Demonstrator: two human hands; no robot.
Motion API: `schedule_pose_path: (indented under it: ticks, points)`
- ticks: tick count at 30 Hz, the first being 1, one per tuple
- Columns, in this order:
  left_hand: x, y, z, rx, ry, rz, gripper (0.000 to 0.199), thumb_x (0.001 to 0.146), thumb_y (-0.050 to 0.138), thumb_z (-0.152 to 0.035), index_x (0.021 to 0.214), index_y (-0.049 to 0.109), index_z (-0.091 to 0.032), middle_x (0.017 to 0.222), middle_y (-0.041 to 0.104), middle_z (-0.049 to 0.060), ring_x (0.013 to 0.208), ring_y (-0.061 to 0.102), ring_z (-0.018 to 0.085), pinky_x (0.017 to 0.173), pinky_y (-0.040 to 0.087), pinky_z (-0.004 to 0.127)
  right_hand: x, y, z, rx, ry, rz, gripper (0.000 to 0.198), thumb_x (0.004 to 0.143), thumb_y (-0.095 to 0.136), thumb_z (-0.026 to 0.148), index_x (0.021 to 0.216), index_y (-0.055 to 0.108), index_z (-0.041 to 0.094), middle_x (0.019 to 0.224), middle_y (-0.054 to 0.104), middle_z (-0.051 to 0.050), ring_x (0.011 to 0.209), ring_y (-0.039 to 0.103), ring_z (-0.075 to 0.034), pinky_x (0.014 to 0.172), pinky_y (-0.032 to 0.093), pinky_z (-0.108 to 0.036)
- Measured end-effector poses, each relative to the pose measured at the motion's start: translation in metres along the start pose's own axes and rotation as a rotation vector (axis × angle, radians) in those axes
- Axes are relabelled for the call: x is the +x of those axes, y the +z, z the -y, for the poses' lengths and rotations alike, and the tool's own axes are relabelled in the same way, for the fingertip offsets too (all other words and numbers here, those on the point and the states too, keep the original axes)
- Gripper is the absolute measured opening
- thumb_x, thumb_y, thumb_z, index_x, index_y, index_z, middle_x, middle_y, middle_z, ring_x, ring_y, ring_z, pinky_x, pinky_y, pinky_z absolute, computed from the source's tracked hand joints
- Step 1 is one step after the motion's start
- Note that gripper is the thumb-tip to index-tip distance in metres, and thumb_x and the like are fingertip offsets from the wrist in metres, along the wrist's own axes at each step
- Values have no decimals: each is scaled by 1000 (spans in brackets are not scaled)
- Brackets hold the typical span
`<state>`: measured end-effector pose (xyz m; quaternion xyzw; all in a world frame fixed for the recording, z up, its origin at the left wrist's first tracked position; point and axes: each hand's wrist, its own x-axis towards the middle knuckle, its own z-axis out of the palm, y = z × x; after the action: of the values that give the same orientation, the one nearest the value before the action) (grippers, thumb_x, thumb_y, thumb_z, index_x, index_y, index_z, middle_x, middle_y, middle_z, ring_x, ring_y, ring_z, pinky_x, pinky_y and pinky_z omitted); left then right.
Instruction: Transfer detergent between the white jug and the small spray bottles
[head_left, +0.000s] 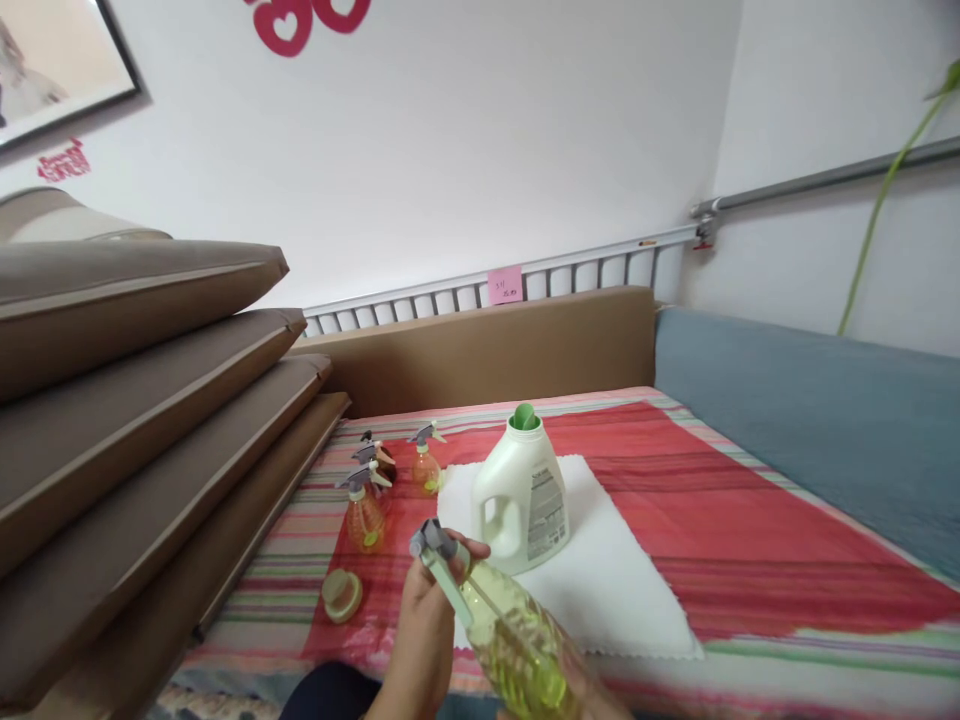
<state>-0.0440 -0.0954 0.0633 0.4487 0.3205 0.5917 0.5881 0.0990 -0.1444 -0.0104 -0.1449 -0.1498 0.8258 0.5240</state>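
Note:
A clear, ribbed spray bottle (517, 640) with yellow-green liquid is tilted in front of me, its grey and pale trigger head toward the left. My left hand (429, 608) is closed around its neck, just under the head. Low in the picture, my right hand (589, 685) holds the lower body, with most of its fingers hidden behind the bottle. Just beyond stands a large white detergent jug (517, 490), uncapped, with a green spout (525, 417) at its mouth. It rests on a white cloth (630, 590).
Several spray bottles stand at the left, including a clear one (365, 522) and another (426, 468) farther back. A round pale cap (342, 595) lies near them on the red cloth (675, 510). Stacked brown cushions (150, 400) crowd the left side. A blue-grey backrest (810, 410) bounds the right.

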Motion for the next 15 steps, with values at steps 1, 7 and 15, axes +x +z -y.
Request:
schedule_pose_path:
  ticks: [1, 7, 15]
  points:
    - [-1, 1, -1, -17, -8, -4, 24, 74, 66, -36, 89, 59, -18, 90, 65, 8, 96, 57, 27, 81, 39, 36, 2, 0, -1, 4, 25, 23, 43, 68, 72, 49, 101, 67, 22, 104, 71, -9, 96, 64, -26, 78, 51, -41]
    - [-3, 6, -5, -138, 29, 62, 31, 74, 65, -40, 95, 58, -19, 88, 66, 7, 94, 59, 25, 85, 40, 37, 2, -1, -6, 53, -10, 87, 31, 77, 67, 39, 104, 67, 24, 106, 71, -5, 91, 66, -21, 75, 50, -32]
    - [-8, 16, -9, -155, 79, 68, 17, 77, 63, -31, 89, 58, -19, 78, 66, 3, 85, 62, 20, 87, 43, 37, -4, -3, -3, 106, 146, 173, 49, 79, 59, 52, 112, 63, 17, 111, 68, -9, 95, 65, -23, 66, 51, -26]
